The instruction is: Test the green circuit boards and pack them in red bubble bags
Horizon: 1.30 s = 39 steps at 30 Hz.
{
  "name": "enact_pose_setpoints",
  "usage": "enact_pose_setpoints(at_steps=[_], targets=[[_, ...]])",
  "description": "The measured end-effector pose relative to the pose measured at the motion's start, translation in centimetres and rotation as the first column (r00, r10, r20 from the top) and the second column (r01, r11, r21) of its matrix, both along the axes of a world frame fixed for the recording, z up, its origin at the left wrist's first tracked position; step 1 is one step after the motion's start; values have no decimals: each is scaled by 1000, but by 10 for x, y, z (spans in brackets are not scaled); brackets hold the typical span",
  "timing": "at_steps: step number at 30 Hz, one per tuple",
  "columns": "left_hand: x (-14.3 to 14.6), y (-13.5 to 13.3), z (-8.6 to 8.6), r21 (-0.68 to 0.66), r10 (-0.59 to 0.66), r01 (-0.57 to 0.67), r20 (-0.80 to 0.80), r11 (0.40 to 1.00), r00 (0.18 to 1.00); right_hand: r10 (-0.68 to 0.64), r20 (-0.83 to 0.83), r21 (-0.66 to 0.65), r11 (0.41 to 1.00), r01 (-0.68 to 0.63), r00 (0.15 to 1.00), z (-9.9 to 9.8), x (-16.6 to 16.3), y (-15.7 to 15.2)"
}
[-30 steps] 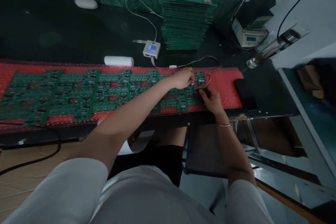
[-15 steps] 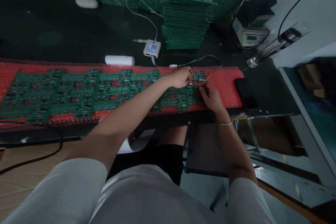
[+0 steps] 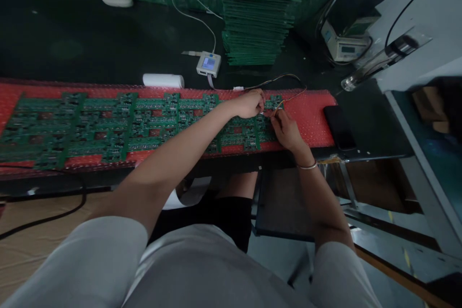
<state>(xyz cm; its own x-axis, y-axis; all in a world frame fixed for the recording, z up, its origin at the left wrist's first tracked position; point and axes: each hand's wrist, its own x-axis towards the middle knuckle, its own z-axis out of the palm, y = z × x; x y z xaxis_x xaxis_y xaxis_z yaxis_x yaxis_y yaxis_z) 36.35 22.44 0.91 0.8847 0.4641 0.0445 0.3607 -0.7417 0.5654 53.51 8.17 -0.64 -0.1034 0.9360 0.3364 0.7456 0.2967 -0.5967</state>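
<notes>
Green circuit boards (image 3: 157, 118) lie in a long row on red bubble wrap (image 3: 310, 125). Over the right end of the row, my left hand (image 3: 250, 104) is closed in a pinch, and a small white connector (image 3: 262, 113) shows at its fingertips. Just to its right, my right hand (image 3: 288, 131) pinches thin wires (image 3: 279, 104), its fingertips close to the connector. Those wires loop back behind the boards to a white plug piece (image 3: 238, 89). My fingers partly hide the board beneath them.
Behind the wrap stand a small white tester with a lit screen (image 3: 209, 64), a white roll (image 3: 163, 81) and a tall stack of green boards (image 3: 256, 24). A black phone (image 3: 339, 127) lies at the right end. A scale (image 3: 346, 48) and a clear tube (image 3: 390, 60) are at the back right.
My right hand has moved slightly left and up, closer to my left hand, and the wires have shifted with it. My left hand stays nearly in place.
</notes>
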Motion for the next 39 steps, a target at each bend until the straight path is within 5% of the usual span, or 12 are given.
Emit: enact_pose_setpoints(at_steps=[39], targets=[[-6, 6, -3, -107, 39, -30, 77, 994, 996, 62, 277, 72, 994, -85, 959, 5, -2, 0]])
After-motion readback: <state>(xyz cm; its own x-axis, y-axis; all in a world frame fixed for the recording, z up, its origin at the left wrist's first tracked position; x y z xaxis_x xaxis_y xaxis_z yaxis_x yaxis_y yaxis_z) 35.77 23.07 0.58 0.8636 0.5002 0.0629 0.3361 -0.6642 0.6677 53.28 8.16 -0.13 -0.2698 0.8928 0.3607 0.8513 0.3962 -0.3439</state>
